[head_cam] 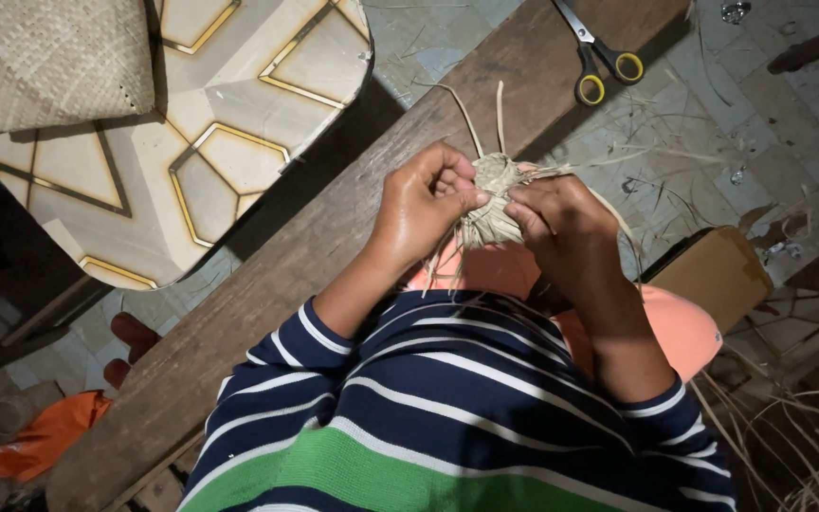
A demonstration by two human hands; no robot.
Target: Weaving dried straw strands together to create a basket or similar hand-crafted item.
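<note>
Holding a small woven bundle of dried palm-leaf strips (493, 199) between both hands, above a long dark wooden plank (315, 246) that runs diagonally through the view. Left hand (426, 204): fingers curled inward, fingertips pressed against the bundle's left side, pinching a strip near its upper edge. Right hand (561, 232): fingers bent over the bundle's right side, fingertips touching the weave; knuckles face the camera, so the exact grip beneath them cannot be told. The two hands are nearly touching across the bundle, which sits between the fingertips, partly covered by them.

Loose strip ends: two thin ones stick up from the top of the bundle, others fan out to the right and hang below toward the lap. Bundle colour pale tan-grey.

Below the hands: orange-pink cloth (684, 327) over the lap, and sleeves of a navy shirt with white stripes and a green band (428, 417).

Surroundings: scissors with yellow-lined handles (599, 57) lie on the plank, well apart from the hands, toward the upper right. A table top with gold hexagon lines (220, 123) is at upper left, with a woven mat or basket (45, 57) resting on its corner. A brown cardboard box (718, 275) stands near the right hand's side. Scattered dry strips (675, 152) lie on the tiled floor. An orange bag (45, 436) lies at lower left.
</note>
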